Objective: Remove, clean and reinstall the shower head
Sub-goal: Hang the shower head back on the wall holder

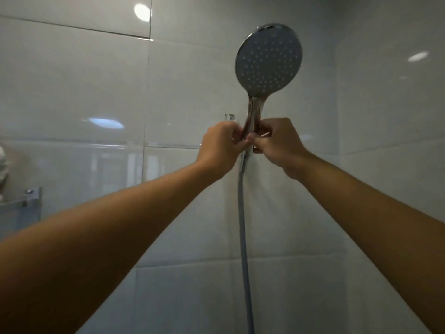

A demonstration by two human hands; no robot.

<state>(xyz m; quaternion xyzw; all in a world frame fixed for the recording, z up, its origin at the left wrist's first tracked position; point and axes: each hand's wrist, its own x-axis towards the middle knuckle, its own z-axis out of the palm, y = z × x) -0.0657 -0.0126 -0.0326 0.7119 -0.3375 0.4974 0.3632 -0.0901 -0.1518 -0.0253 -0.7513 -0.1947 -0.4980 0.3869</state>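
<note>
While the shower head (268,60) is held upright against the tiled wall (96,80), its handle is pinched low by both hands, left hand (220,145) and right hand (277,143); a slip could drop it onto the hose (243,225).

No readable text, label, brand, number or sign is shown anywhere in the view.
</note>
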